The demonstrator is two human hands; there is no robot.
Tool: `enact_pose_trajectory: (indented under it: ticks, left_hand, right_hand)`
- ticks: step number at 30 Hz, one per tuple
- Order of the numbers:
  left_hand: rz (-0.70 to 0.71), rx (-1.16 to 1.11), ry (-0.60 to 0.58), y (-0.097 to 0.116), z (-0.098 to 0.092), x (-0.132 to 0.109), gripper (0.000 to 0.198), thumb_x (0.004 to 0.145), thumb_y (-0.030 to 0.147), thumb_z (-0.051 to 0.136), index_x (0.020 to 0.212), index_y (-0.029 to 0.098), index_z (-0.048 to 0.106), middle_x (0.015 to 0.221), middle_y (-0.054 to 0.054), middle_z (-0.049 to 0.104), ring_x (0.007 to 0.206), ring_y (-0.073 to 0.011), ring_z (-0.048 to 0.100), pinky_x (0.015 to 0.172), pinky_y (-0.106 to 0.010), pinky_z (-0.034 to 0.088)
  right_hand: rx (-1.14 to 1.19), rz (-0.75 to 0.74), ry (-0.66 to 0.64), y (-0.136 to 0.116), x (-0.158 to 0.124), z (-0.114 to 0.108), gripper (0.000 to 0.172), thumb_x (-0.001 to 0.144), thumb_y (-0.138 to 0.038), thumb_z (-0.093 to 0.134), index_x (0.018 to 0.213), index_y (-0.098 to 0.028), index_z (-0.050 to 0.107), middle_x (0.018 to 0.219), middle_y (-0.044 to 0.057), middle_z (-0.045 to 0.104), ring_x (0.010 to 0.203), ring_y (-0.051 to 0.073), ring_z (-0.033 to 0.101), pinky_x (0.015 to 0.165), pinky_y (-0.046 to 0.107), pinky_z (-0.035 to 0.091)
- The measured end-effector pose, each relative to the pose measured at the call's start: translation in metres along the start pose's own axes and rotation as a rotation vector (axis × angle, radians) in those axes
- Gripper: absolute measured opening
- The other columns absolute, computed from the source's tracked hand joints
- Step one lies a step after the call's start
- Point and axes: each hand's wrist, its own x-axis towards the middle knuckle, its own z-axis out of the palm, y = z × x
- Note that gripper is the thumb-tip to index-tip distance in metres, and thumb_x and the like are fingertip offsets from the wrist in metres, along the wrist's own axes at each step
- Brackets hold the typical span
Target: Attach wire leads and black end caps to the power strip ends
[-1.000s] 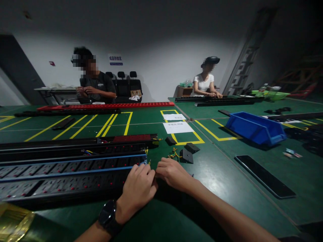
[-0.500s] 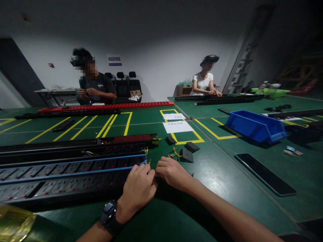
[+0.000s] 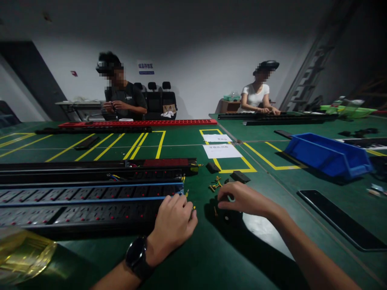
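Step in hand, as judged from the hand positions: manual handling of small parts at the right end of the front power strip [image 3: 90, 214]. The strip lies on the bench [image 3: 178, 266] in the lower left of the frame. Its long axis runs nearly crosswise, from the left edge toward the lower centre; the right end points at, and is partly hidden by, the left hand [image 3: 175, 217]. The socket faces point up. A blue-edged strip [image 3: 99, 194] lies just behind it, nearly parallel.

Left grip: fingers curled inward, with a small yellow tip [image 3: 194, 208] at the fingertips. Whether it is pinched cannot be told.

Right grip: the right hand [image 3: 246, 199] is right of centre, apart from the left, fingers bent downward. No part is visible in it; whether the fingertips meet cannot be told. Short yellow wires [image 3: 216, 183] and a black block [image 3: 240, 176] lie just beyond it.

The next move probably calls for a steady left hand and a precise right fingertip placement among the small parts.
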Motion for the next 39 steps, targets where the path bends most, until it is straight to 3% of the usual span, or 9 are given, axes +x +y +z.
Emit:
enact_pose_trajectory:
  ticks: [4,10,12,16,21,27,31,36,39]
  left_hand:
    - [-0.043,0.026,0.066,-0.001,-0.006,0.000,0.017,0.098,0.030,0.067,0.085,0.020,0.070,0.091,-0.010,0.069,0.091,-0.0306,0.063,0.079,-0.044,0.046]
    - [0.021,-0.108,0.159,-0.009,-0.011,0.003,0.012,0.100,0.026,0.063,0.093,0.020,0.071,0.092,-0.007,0.068,0.087,-0.0274,0.061,0.076,-0.042,0.043]
    - [0.091,-0.170,0.178,-0.008,-0.010,0.003,0.010,0.099,0.024,0.062,0.101,0.020,0.071,0.095,-0.007,0.068,0.087,-0.0276,0.061,0.077,-0.042,0.043]
    - [0.209,-0.242,0.198,-0.004,-0.010,0.002,0.016,0.098,0.022,0.058,0.111,0.018,0.068,0.100,-0.008,0.068,0.089,-0.0289,0.060,0.078,-0.043,0.043]
    - [0.226,-0.349,0.240,-0.008,-0.014,0.005,0.016,0.099,0.020,0.055,0.110,0.018,0.066,0.099,-0.008,0.069,0.087,-0.0273,0.061,0.076,-0.041,0.042]
    - [0.180,-0.529,0.185,-0.016,-0.020,0.008,0.012,0.100,0.020,0.057,0.106,0.021,0.068,0.097,-0.005,0.070,0.085,-0.0234,0.063,0.076,-0.037,0.043]
    - [0.071,-0.613,0.114,-0.018,-0.021,0.008,0.012,0.097,0.020,0.058,0.103,0.022,0.067,0.097,-0.004,0.067,0.083,-0.0213,0.063,0.073,-0.033,0.044]
    - [-0.012,-0.637,0.033,-0.020,-0.024,0.010,0.003,0.093,0.020,0.058,0.092,0.023,0.059,0.090,-0.002,0.063,0.078,-0.0203,0.060,0.068,-0.032,0.041]
    - [-0.056,-0.643,0.017,-0.026,-0.027,0.012,0.006,0.092,0.018,0.058,0.090,0.023,0.056,0.087,0.000,0.062,0.076,-0.0199,0.059,0.067,-0.032,0.040]
  right_hand:
    - [0.036,-0.043,-0.068,-0.017,0.001,0.016,0.024,0.083,-0.003,0.080,0.095,-0.023,0.079,0.080,-0.002,0.077,0.068,0.013,0.069,0.059,0.024,0.043]
    - [-0.078,-0.064,0.045,-0.023,0.008,0.027,0.011,0.094,-0.014,0.075,0.088,-0.023,0.077,0.087,0.003,0.077,0.085,0.020,0.072,0.074,0.030,0.051]
    - [0.051,-0.037,0.099,-0.030,0.010,0.027,0.008,0.098,-0.021,0.072,0.093,-0.022,0.077,0.091,0.004,0.077,0.086,0.020,0.071,0.077,0.032,0.051]
    - [0.494,-0.020,0.102,-0.045,0.013,0.034,0.020,0.103,-0.037,0.066,0.098,-0.020,0.076,0.091,0.004,0.077,0.083,0.019,0.068,0.075,0.031,0.050]
    - [0.891,0.016,0.036,-0.049,0.019,0.049,0.041,0.092,-0.059,0.080,0.088,-0.019,0.075,0.080,0.001,0.072,0.074,0.016,0.061,0.070,0.029,0.046]
    - [1.163,0.134,0.030,-0.053,0.021,0.058,0.050,0.082,-0.065,0.089,0.082,-0.016,0.075,0.070,-0.001,0.067,0.066,0.014,0.057,0.066,0.028,0.042]
    - [1.335,0.199,0.043,-0.062,0.023,0.062,0.049,0.082,-0.062,0.090,0.077,-0.016,0.074,0.072,0.000,0.067,0.068,0.012,0.058,0.067,0.026,0.041]
    - [1.475,0.299,0.075,-0.066,0.024,0.066,0.054,0.073,-0.054,0.098,0.104,-0.018,0.073,0.078,-0.002,0.072,0.068,0.011,0.063,0.070,0.026,0.045]
    - [1.467,0.378,0.118,-0.062,0.025,0.068,0.058,0.072,-0.053,0.097,0.109,-0.019,0.069,0.078,-0.002,0.074,0.067,0.012,0.063,0.068,0.026,0.045]
